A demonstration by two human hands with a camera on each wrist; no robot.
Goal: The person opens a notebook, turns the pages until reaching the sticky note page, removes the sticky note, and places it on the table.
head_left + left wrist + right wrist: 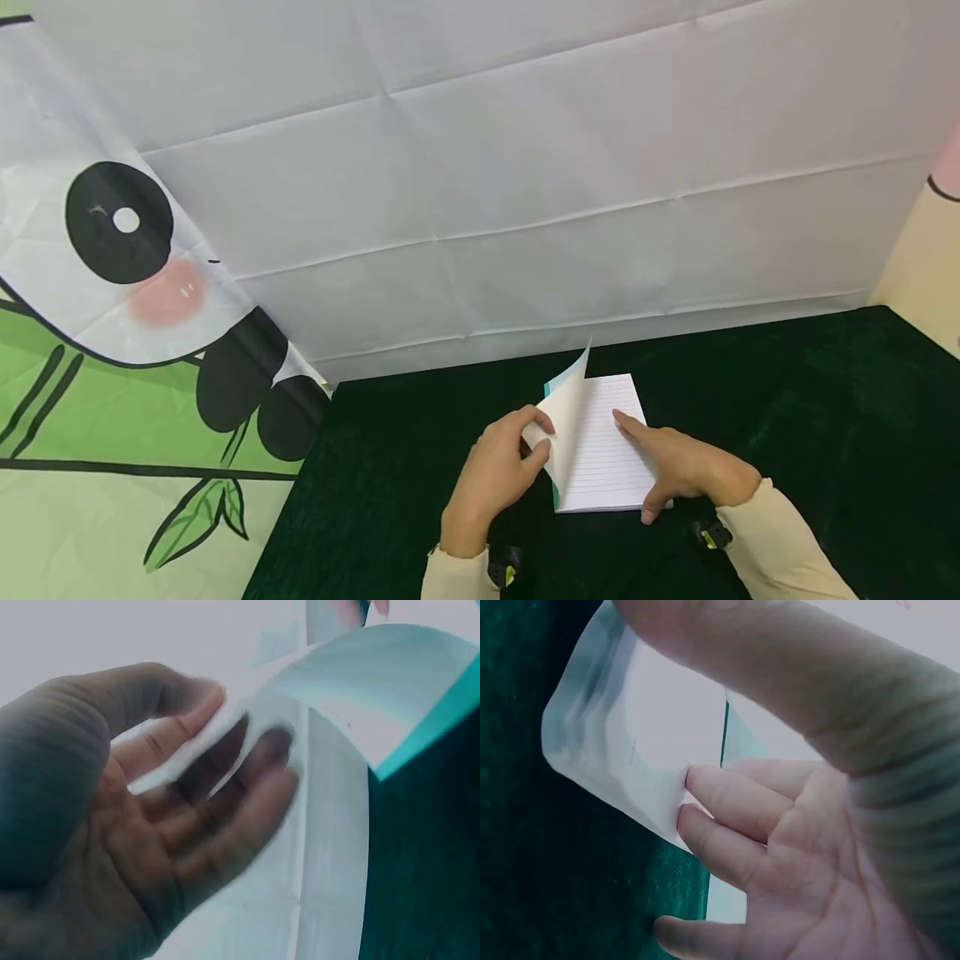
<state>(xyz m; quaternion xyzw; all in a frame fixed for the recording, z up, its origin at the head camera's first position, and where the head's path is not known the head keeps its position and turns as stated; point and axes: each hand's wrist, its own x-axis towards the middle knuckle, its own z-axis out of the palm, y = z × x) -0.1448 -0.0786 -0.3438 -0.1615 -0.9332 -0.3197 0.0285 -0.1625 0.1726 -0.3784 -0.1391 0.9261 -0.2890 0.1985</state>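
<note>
A ruled notebook point(606, 454) with a teal spine lies open on the dark green cloth in the head view. My left hand point(498, 467) pinches the raised leaf point(566, 408) at its left side between thumb and fingers; the leaf stands up and curves. The left wrist view shows thumb and index finger meeting on the sheet, the other fingers behind it. At the notebook's right edge, my right hand point(686, 467) rests with its fingers extended, one over the lined page and the thumb near the lower corner. In the right wrist view, fingertips point(697, 776) touch the notebook's edge.
Dark green cloth point(787, 417) covers the table around the notebook. A creased white sheet point(525, 208) hangs behind it, and a printed cartoon backdrop point(112, 317) stands at the left. Each wrist wears a small black device.
</note>
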